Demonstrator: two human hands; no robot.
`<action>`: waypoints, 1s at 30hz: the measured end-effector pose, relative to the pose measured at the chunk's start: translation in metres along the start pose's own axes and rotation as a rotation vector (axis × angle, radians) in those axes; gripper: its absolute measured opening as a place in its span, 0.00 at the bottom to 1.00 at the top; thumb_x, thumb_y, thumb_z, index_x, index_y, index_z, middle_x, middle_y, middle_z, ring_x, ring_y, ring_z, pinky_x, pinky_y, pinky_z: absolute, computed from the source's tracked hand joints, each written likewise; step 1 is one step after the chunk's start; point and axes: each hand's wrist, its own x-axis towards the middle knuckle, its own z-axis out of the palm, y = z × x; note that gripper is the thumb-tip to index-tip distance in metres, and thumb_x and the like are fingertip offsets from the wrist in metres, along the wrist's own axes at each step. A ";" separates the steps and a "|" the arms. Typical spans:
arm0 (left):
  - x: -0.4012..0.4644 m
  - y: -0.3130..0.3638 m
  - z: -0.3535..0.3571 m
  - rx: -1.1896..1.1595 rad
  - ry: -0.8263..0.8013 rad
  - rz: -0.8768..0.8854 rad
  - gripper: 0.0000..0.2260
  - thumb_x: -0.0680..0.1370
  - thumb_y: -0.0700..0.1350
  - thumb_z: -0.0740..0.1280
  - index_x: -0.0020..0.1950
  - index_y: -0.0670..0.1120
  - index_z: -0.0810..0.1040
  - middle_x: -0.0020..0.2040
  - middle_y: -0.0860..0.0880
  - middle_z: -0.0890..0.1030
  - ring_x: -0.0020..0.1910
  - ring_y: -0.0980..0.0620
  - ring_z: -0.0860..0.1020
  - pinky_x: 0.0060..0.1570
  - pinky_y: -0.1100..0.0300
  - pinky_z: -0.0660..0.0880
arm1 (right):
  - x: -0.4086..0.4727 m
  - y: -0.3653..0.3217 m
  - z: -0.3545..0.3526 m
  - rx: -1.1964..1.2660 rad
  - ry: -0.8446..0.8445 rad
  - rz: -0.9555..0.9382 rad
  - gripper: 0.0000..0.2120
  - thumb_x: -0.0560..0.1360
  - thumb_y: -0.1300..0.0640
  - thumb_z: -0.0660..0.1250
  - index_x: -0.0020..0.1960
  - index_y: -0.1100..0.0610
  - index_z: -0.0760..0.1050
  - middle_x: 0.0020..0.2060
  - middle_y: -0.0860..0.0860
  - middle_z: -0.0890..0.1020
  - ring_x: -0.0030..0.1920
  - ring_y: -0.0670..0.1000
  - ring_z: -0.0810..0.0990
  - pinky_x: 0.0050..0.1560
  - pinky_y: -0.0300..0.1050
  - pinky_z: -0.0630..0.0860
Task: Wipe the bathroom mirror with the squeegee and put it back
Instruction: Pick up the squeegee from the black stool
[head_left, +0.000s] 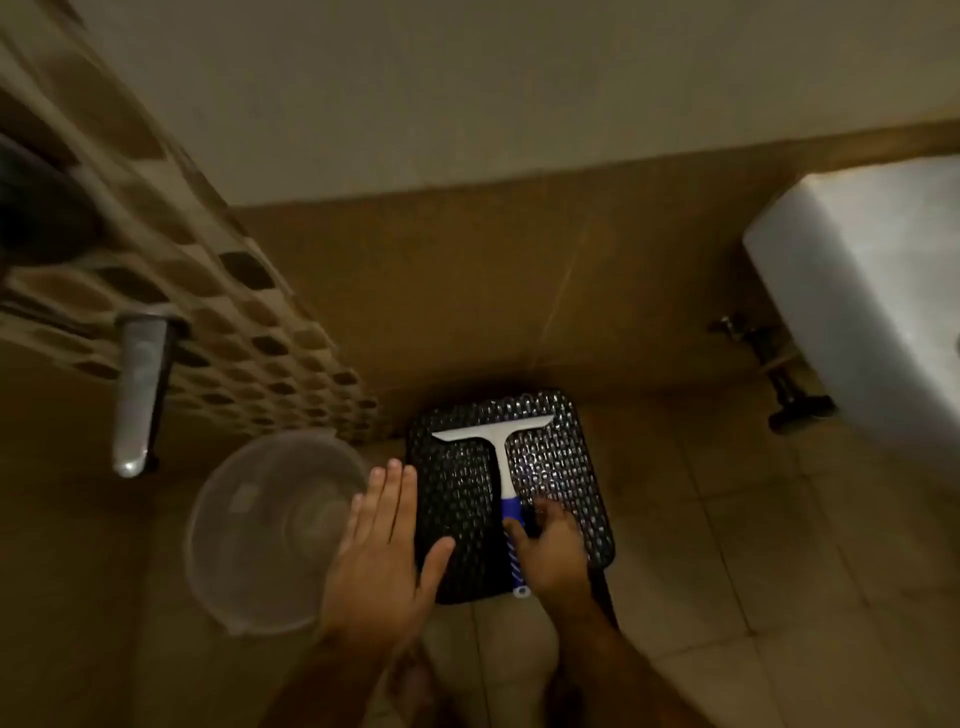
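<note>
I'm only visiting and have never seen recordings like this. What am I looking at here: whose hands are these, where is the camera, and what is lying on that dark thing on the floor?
There is no machine here: a person wears one wide-angle camera on the head, so this single picture looks down at their own two hands in a dim bathroom. On the tiled floor stands a dark woven stool, and a squeegee with a white blade and blue handle lies on it. The right hand is on the handle; whether its grip is closed is hard to tell. The left hand is open, fingers spread, holding nothing. Beside the stool is a clear plastic bucket, with a metal tap above it and a white basin at right.
</note>
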 end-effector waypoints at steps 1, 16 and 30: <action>0.002 0.001 0.007 -0.006 -0.008 -0.001 0.34 0.79 0.62 0.50 0.76 0.39 0.56 0.77 0.43 0.55 0.76 0.47 0.50 0.71 0.48 0.51 | 0.006 0.006 0.006 0.042 -0.010 0.014 0.27 0.73 0.47 0.72 0.67 0.58 0.72 0.63 0.57 0.77 0.61 0.55 0.77 0.64 0.49 0.73; 0.024 0.014 0.050 0.031 -0.013 0.022 0.35 0.77 0.62 0.51 0.76 0.39 0.57 0.76 0.42 0.56 0.75 0.47 0.51 0.72 0.47 0.53 | 0.031 0.026 0.042 0.105 -0.018 0.029 0.15 0.77 0.50 0.65 0.59 0.56 0.72 0.44 0.53 0.80 0.45 0.55 0.81 0.47 0.47 0.77; 0.021 0.064 -0.109 0.147 0.152 0.203 0.34 0.79 0.63 0.47 0.78 0.42 0.49 0.77 0.45 0.50 0.76 0.51 0.44 0.73 0.50 0.49 | -0.085 -0.077 -0.104 0.311 0.245 -0.218 0.07 0.74 0.48 0.63 0.48 0.51 0.70 0.36 0.51 0.79 0.32 0.47 0.77 0.31 0.41 0.73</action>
